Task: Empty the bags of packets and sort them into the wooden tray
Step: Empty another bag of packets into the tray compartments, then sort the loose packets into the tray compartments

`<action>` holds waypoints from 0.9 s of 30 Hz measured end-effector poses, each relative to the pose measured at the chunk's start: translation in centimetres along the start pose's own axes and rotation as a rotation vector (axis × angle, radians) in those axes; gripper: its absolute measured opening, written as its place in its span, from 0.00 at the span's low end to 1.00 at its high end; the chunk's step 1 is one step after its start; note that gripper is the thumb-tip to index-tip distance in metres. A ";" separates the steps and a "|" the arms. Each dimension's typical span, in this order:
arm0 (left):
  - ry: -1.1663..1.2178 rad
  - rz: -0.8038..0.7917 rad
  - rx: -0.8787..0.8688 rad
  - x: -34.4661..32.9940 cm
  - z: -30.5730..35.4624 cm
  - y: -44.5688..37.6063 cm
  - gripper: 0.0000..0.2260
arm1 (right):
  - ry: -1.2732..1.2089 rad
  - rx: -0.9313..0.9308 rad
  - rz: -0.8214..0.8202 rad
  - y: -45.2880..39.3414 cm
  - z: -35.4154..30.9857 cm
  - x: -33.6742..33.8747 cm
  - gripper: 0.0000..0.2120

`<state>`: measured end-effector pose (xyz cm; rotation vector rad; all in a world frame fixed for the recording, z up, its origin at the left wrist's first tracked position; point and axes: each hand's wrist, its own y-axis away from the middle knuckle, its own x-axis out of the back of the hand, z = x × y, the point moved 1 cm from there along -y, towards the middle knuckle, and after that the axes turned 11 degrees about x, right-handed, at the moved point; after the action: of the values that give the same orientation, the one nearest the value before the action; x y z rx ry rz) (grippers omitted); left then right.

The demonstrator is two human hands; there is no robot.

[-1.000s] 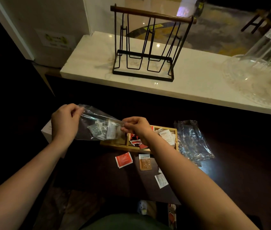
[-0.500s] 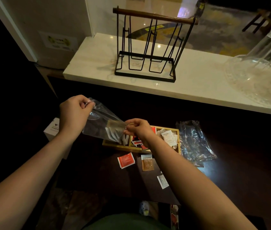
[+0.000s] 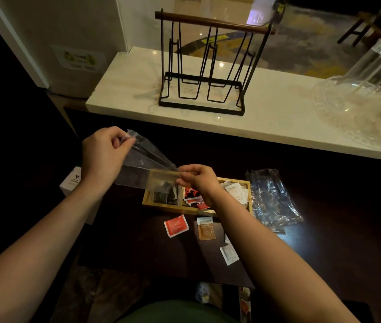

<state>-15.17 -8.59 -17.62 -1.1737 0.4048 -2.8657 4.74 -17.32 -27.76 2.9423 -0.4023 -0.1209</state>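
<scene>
I hold a clear plastic bag (image 3: 146, 163) tilted mouth-down over the wooden tray (image 3: 250, 190). My left hand (image 3: 102, 157) pinches its raised closed end; my right hand (image 3: 200, 180) grips its lower mouth above the tray's left compartment. Pale packets (image 3: 165, 194) lie in that left compartment, seen through the bag. Red packets (image 3: 194, 198) fill the middle compartment, white packets (image 3: 236, 192) the right one. On the dark table in front of the tray lie a red packet (image 3: 176, 225), a brown packet (image 3: 206, 228) and a white packet (image 3: 229, 254).
A crumpled empty clear bag (image 3: 273, 201) lies right of the tray. A white box (image 3: 73, 180) sits at the left under my forearm. Behind, a pale counter (image 3: 126, 94) carries a black wire rack (image 3: 204, 66) and a glass dish with upturned glasses (image 3: 366, 99).
My left hand lifted the bag's closed end higher, tipping the bag steeper. The packets slid out of the bag into the tray's left compartment.
</scene>
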 end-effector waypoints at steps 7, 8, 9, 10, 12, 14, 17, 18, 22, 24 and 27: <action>0.050 -0.040 0.051 -1.3 -2.0 0.5 0.06 | 0.501 0.259 0.099 1.2 -1.0 2.1 0.05; 0.088 -0.068 0.083 -1.7 -2.2 0.7 0.06 | 0.558 0.317 0.097 1.4 -1.4 2.4 0.03; 0.122 -0.095 0.104 -2.1 -2.4 0.9 0.05 | 0.600 0.372 0.088 1.6 -1.7 2.7 0.03; 0.147 -0.117 0.119 -2.5 -2.5 1.1 0.04 | 0.632 0.413 0.080 1.9 -2.0 3.0 0.03; 0.182 -0.147 0.139 -3.3 -2.6 1.6 0.03 | 0.660 0.452 0.095 2.6 -2.2 3.7 0.03; 0.186 -0.178 0.137 -4.1 -2.7 2.2 0.02 | 0.691 0.491 0.180 3.5 -2.1 4.8 0.03; 0.159 -0.282 0.111 -5.6 -2.5 3.3 0.02 | 0.725 0.539 0.358 4.9 -1.5 7.0 0.05; 0.159 -0.323 0.099 -6.0 -2.2 3.7 0.03 | 0.731 0.548 0.402 5.3 -1.3 7.6 0.06; 0.148 -0.401 0.037 -8.0 -1.1 5.5 0.03 | 0.753 0.569 0.578 7.1 -0.8 9.5 0.09; 0.035 -0.447 -0.008 -9.0 -1.0 6.6 0.01 | 0.779 0.567 0.698 7.9 -0.6 10.8 0.08; -0.219 -0.628 -0.066 -10.7 -2.1 8.6 0.02 | 0.827 0.528 0.860 9.4 0.0 13.8 0.06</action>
<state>-9.64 -15.15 -28.55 -1.8948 0.1352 -3.1667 15.54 -30.00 -26.92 2.5870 -1.6177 1.3985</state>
